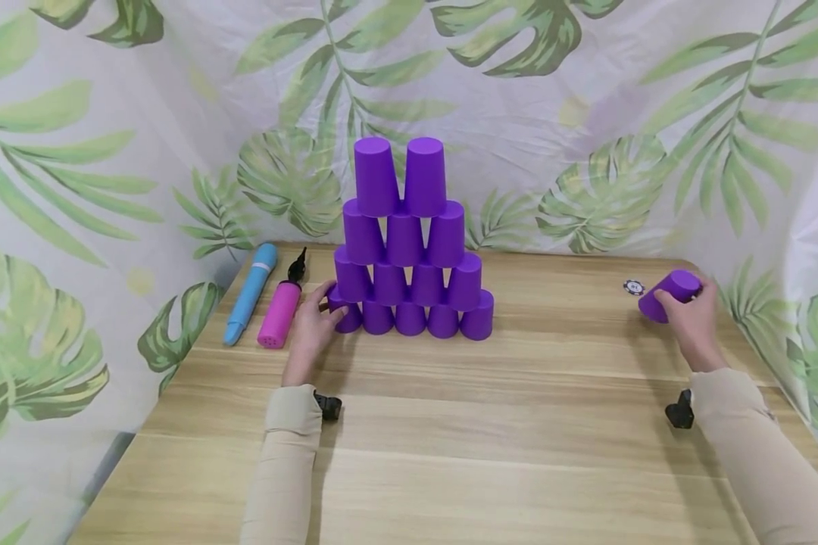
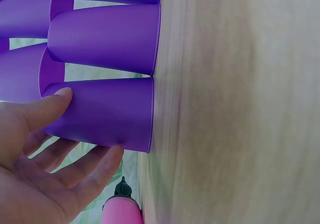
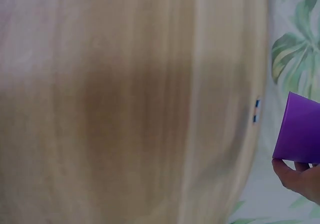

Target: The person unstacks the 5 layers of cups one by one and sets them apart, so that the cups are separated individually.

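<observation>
A pyramid of upside-down purple cups (image 1: 411,318) stands on the wooden table, with two cups (image 1: 426,178) in its top row. At its lower left, my left hand (image 1: 316,322) touches the leftmost bottom cup (image 2: 107,114). The left wrist view has its thumb on the front of that cup and fingers along its outer side. Far to the right, my right hand (image 1: 697,322) grips a single purple cup (image 1: 669,295), tilted with its base up and to the right. In the right wrist view only part of this cup (image 3: 300,131) and some fingers show.
A black-and-white poker chip (image 1: 633,287) lies beside the tilted cup, near the table's back edge. Left of the pyramid lie a pink hand pump (image 1: 279,314) with a black nozzle and a blue stick-like object (image 1: 251,295). A leaf-patterned cloth (image 1: 518,113) hangs behind the table.
</observation>
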Motion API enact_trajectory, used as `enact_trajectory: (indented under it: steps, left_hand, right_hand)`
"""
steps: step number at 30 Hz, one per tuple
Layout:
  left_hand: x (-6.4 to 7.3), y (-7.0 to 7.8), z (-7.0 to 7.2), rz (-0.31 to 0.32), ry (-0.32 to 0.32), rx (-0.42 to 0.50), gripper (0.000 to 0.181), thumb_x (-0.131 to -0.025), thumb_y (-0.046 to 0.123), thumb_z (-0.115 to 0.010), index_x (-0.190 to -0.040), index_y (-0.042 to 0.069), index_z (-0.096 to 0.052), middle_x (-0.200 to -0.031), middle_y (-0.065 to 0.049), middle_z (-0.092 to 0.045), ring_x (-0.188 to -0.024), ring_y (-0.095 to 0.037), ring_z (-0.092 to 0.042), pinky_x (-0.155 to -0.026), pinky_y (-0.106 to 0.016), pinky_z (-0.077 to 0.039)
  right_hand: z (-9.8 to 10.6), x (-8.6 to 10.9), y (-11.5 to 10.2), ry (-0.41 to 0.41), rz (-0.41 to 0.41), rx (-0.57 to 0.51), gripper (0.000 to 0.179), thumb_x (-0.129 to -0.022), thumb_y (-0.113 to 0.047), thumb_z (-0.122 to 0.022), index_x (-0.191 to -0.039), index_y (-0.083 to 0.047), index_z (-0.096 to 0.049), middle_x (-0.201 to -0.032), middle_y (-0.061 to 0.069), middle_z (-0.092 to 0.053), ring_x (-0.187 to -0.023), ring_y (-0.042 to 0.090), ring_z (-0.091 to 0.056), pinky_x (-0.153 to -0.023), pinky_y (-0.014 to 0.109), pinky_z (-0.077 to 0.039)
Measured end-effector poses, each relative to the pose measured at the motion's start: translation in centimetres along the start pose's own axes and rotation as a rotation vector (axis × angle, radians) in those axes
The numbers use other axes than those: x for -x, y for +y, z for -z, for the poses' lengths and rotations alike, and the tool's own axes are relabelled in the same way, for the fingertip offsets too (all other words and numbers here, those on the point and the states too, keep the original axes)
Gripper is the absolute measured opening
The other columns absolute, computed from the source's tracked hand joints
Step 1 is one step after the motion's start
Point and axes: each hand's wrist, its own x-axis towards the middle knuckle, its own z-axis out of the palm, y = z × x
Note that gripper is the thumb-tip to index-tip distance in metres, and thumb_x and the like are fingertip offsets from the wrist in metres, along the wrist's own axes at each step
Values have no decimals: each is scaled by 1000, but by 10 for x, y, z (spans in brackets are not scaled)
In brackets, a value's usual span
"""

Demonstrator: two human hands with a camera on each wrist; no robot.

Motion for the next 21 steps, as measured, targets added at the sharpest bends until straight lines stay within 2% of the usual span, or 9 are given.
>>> enact_trajectory:
  steps: [7, 16, 21]
  left_hand:
    - [-1, 3, 1, -6, 1, 4, 60, -91, 3, -64, -145, 2, -39, -145, -22, -43, -122, -45, -49, -98, -50, -48]
    - [0, 3, 1, -9, 10, 10, 60, -90, 1, -63, -145, 0, -38, -142, -24, -44, -121, -46, -50, -98, -50, -47]
    - [2, 2, 1, -4, 13, 15, 60, -90, 2, -64, -145, 3, -40, -142, -23, -46, -120, -44, -51, -98, -49, -48]
  right_hand:
    - [7, -5, 21, 34, -85, 42, 79, -91, -24, -58, -149, -3, -9, -152, 22, -22, -139, 28, -29, -116, 32, -25]
    - [12, -10, 35, 57, -88, 91, 80, -90, -24, -60, -149, -3, -11, -152, 22, -24, -138, 30, -30, -116, 33, -25]
    - [13, -11, 38, 45, -87, 124, 82, -90, -24, -59, -149, -1, -8, -152, 25, -22, -138, 37, -28, -117, 40, -24]
